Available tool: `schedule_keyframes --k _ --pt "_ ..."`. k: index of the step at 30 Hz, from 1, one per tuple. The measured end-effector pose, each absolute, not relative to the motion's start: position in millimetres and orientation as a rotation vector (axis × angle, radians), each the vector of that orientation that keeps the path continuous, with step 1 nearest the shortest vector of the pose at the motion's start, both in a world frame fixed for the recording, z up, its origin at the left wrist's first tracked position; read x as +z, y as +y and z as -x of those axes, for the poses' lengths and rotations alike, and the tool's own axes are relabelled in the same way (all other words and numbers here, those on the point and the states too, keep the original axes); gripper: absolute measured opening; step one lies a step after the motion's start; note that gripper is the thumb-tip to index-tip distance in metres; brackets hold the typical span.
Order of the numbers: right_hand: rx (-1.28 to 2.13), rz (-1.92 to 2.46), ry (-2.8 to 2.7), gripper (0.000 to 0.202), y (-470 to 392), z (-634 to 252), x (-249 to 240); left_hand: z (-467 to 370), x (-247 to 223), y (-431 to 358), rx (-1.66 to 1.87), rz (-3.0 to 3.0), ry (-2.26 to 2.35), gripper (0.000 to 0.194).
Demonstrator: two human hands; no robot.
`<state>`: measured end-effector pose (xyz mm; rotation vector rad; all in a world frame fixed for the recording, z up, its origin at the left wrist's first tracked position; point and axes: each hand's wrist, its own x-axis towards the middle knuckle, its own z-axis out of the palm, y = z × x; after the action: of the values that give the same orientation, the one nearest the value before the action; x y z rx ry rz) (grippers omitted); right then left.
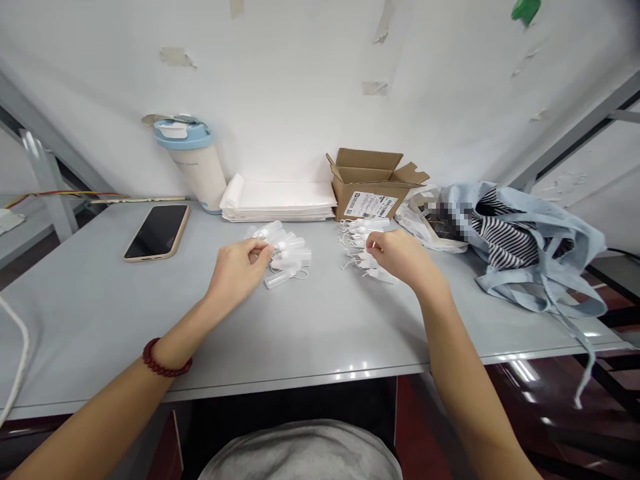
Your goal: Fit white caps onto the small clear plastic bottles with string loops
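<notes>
Two groups of small clear plastic tubes with white caps and thin white cords lie on the grey table. My left hand [241, 268] is closed in a pinch at the edge of the left group of tubes [293, 255]; what the fingertips hold, if anything, is hidden among the tubes. Over the right group of tubes [361, 233], my right hand [406, 259] is also pinched closed. Its fingertips touch or nearly touch the tubes there, and I cannot make out what is between them. A dark red bead bracelet [165, 359] circles my left wrist.
Behind the tubes lie a stack of white padded envelopes [280, 198] and an open cardboard box [367, 193]. A phone [157, 232] and a tumbler with a blue lid [195, 167] are at left. On the right sits a light blue cloth bag [545, 247] beside clear plastic wrapping [423, 223].
</notes>
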<state>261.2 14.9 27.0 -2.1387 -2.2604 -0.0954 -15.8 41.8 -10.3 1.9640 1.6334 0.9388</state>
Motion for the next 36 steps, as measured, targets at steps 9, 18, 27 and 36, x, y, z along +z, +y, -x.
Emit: schedule_keyframes --k 9,18,27,36 --pt "0.074 2.14 -2.271 0.019 15 -280 21 17 -4 38 1.025 -1.872 1.632 0.025" --pt "0.231 2.19 -2.283 0.025 17 -286 17 16 -8 38 1.053 -1.827 1.547 0.025" --pt "0.015 2.056 -2.355 0.017 14 -269 10 15 -11 37 1.054 -1.818 1.508 0.023" --pt "0.24 1.673 -2.287 0.016 12 -260 21 6 -5 25 1.102 -1.839 1.324 0.023"
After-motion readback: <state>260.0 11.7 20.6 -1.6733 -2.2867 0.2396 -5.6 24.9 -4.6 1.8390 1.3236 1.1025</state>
